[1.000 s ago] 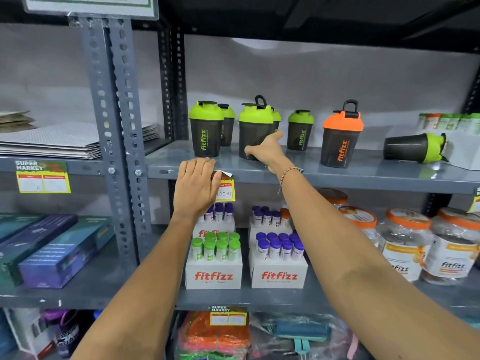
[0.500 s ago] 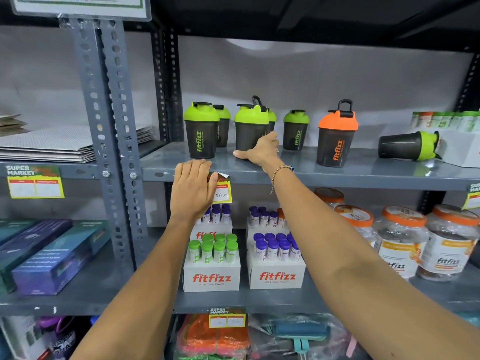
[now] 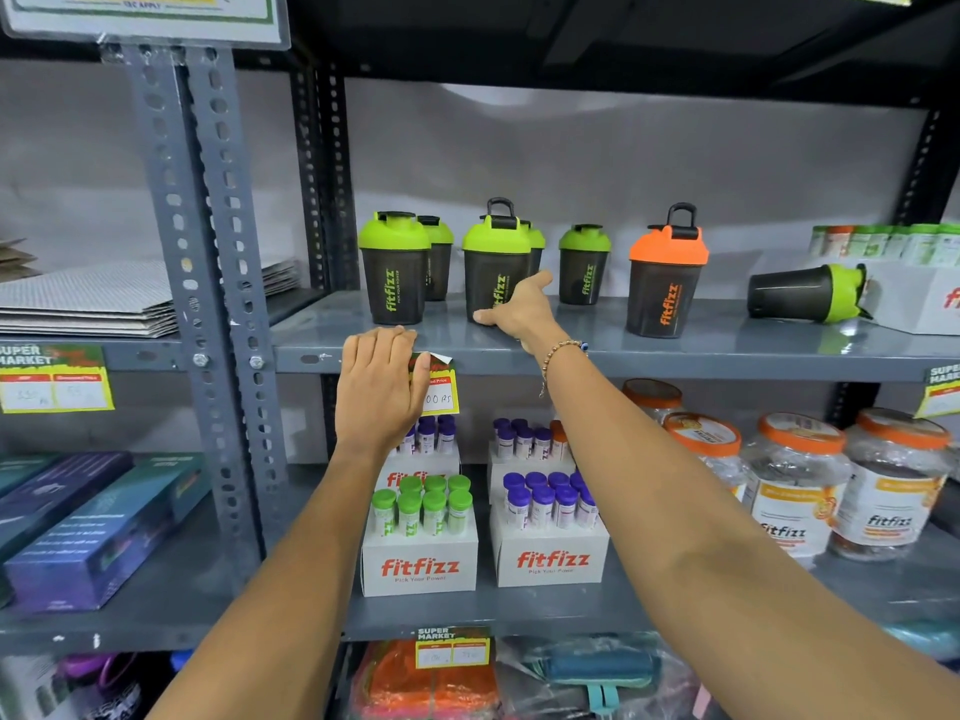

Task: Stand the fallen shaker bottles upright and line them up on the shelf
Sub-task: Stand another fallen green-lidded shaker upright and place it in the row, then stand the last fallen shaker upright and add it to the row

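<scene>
Right hand (image 3: 519, 311) is up on the shelf (image 3: 675, 350), thumb stretched out low along the foot of a green-lidded shaker (image 3: 493, 267) with a raised loop handle, the other fingers wrapping round its far side. Loosely curled, then, not spread; whether they actually grip the shaker I cannot tell from here. A beaded bracelet (image 3: 561, 350) sits on that wrist.

Left hand (image 3: 379, 392) lies flat, fingers (image 3: 384, 340) pressed together, tips hooked over the front lip of the shelf and the palm covering part of a yellow price tag (image 3: 441, 392).

Just beyond the left fingertips stands another green-lidded shaker (image 3: 393, 267), upright, with one more tucked behind it. Behind the shaker under the right hand another green lid peeks out. Past the right fingers, further back, a smaller-looking green-lidded one (image 3: 584, 265) stands upright. Further right again, the orange-lidded shaker (image 3: 665, 272) is upright too, handle up.

Well off to the right of both hands, the fallen shaker (image 3: 808, 293) lies on its side, green lid pointing right and touching or almost touching a white box (image 3: 919, 298).

Below the hands, the lower shelf carries two white cartons of tubes, green caps (image 3: 421, 506) under the left forearm, purple caps (image 3: 550, 504) between the arms, and clear jars with orange lids (image 3: 800, 485) off to the right.
</scene>
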Action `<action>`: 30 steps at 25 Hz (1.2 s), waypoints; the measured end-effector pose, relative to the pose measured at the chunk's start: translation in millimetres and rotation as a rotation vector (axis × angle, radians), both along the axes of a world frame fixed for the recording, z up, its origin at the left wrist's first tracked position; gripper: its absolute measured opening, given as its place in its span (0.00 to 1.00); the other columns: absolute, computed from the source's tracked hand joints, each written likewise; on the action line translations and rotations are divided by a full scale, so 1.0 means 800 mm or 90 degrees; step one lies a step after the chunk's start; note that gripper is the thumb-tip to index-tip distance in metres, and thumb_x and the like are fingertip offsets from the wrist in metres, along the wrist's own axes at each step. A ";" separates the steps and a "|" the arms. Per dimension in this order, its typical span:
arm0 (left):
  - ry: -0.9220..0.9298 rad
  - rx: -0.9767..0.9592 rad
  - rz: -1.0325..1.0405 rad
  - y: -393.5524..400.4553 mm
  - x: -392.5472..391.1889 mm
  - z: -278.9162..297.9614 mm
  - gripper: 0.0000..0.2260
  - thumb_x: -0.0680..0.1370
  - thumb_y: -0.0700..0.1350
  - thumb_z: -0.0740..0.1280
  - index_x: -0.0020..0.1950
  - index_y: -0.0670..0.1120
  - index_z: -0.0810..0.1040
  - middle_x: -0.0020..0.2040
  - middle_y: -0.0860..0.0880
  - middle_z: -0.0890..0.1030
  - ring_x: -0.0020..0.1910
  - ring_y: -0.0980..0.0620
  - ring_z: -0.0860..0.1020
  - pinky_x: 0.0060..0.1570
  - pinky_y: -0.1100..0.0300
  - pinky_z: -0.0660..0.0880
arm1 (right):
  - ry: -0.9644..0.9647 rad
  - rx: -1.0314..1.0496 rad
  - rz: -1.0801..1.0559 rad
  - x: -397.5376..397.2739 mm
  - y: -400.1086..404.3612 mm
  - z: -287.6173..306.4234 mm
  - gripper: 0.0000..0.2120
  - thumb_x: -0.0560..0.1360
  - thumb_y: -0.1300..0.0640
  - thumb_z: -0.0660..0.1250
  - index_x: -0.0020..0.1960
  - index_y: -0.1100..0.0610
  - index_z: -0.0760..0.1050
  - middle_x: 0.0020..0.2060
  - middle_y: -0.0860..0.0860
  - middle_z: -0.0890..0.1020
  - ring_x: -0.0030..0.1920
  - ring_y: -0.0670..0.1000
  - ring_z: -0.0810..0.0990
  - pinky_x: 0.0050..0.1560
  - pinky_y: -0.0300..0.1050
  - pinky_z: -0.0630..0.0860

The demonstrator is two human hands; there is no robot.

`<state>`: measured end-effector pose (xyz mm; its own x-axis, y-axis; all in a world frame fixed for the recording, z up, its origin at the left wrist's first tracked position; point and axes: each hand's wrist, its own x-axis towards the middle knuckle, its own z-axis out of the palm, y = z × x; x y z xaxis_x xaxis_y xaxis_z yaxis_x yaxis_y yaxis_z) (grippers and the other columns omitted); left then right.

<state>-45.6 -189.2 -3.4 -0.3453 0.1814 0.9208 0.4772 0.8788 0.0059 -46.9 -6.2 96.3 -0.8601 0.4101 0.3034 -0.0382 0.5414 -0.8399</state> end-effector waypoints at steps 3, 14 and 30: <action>-0.006 -0.001 -0.001 0.000 0.000 -0.001 0.17 0.81 0.51 0.53 0.57 0.42 0.76 0.54 0.44 0.79 0.52 0.44 0.74 0.58 0.53 0.64 | 0.010 0.011 -0.032 0.001 -0.004 0.001 0.42 0.66 0.57 0.78 0.68 0.64 0.53 0.70 0.63 0.65 0.69 0.61 0.68 0.68 0.52 0.69; -0.001 -0.002 0.010 0.001 0.001 0.000 0.18 0.81 0.51 0.54 0.57 0.41 0.76 0.53 0.43 0.79 0.52 0.43 0.74 0.58 0.53 0.64 | -0.011 -0.019 -0.008 0.002 -0.003 0.002 0.49 0.67 0.60 0.78 0.73 0.65 0.45 0.71 0.61 0.66 0.70 0.60 0.68 0.67 0.51 0.68; -0.062 0.052 0.054 0.063 0.041 0.012 0.20 0.82 0.51 0.49 0.49 0.43 0.77 0.49 0.46 0.80 0.53 0.44 0.75 0.71 0.46 0.58 | 0.286 -0.141 -0.108 0.085 0.024 -0.016 0.13 0.80 0.52 0.59 0.41 0.59 0.71 0.40 0.59 0.83 0.46 0.58 0.83 0.46 0.43 0.73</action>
<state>-12.4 -138.5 6.4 -0.4445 0.0740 0.8927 0.3947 0.9108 0.1210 21.1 13.3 83.6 -0.5813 0.6283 0.5171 -0.3476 0.3828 -0.8559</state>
